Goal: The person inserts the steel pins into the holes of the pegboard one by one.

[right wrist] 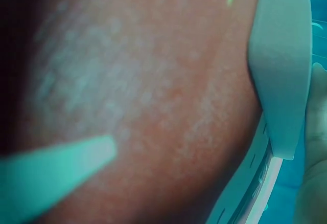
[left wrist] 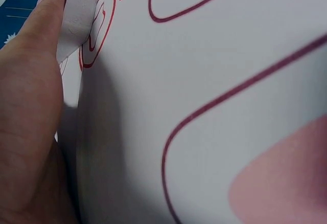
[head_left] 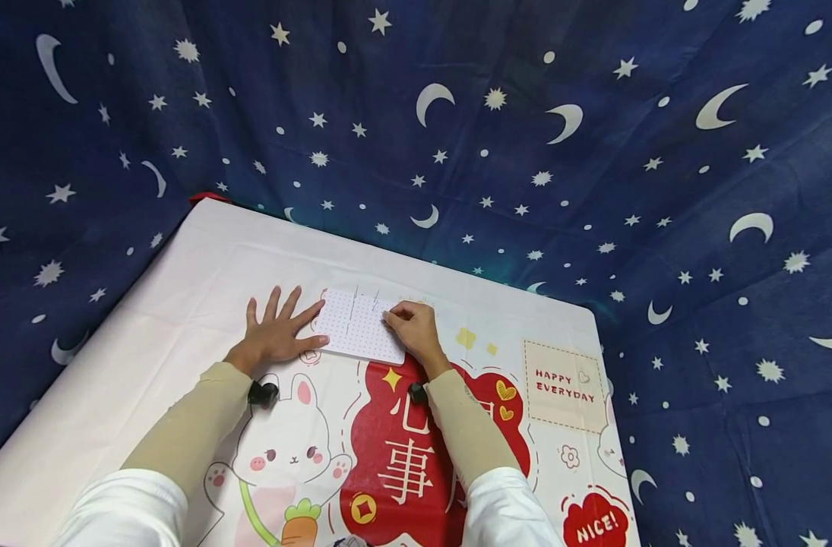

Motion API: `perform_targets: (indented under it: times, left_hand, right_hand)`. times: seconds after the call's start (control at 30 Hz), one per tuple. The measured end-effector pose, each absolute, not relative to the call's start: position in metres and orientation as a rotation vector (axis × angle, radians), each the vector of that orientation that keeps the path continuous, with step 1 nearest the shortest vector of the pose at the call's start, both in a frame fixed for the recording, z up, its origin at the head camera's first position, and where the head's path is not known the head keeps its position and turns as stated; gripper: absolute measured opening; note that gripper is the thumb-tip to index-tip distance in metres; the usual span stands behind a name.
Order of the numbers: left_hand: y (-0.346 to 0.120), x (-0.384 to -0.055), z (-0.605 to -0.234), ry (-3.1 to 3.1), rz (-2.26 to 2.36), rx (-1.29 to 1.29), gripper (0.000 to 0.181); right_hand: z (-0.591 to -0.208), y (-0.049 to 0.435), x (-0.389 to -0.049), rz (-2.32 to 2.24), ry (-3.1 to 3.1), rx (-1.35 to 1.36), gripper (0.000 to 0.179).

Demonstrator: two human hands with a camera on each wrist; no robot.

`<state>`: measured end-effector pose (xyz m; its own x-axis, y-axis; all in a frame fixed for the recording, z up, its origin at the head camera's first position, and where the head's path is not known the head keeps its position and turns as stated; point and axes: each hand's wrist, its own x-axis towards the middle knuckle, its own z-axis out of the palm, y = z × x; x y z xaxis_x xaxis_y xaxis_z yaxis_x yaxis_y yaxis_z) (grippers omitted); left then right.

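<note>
A thick white board (head_left: pixel 333 325) with a grid of small dark dots lies on the table's far half. Thin dark needle-like lines (head_left: pixel 352 310) show on its upper part, one reaching past the far edge. My left hand (head_left: pixel 279 334) is spread flat left of it, thumb and forefinger at its left edge. In the left wrist view, the thumb (left wrist: pixel 41 35) touches the board's side (left wrist: pixel 82 14). Over the board's right part, my right hand (head_left: pixel 418 330) pinches something small and thin, mostly hidden by the fingertips. The right wrist view shows the board's side (right wrist: pixel 283 70) and part of that hand.
A printed cloth (head_left: pixel 149 334) with a rabbit, a red patch and lettering covers the table. Dark blue curtains (head_left: pixel 361 175) with moons and stars hang behind and on both sides. A small black device (head_left: pixel 264 393) sits at the left wrist, another (head_left: pixel 418 393) at the right.
</note>
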<state>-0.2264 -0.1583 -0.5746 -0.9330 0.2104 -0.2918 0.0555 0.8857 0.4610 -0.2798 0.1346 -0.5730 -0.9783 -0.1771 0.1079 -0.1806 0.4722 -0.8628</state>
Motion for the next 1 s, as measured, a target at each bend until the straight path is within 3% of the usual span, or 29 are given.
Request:
perform_targets:
  times: [0.2, 1.0]
  left_hand:
    - [-0.1601, -0.2273, -0.5793, 2.727, 0.689, 0.211, 0.099]
    - [-0.1579, -0.2252, -0.5700, 2.714, 0.623, 0.210, 0.091]
  right_hand:
    - [-0.5709, 0.1348, -0.2793, 1.493, -2.722, 0.367, 0.010]
    - [-0.5679, 0.1335, -0.2776, 1.421, -2.772, 0.375, 0.011]
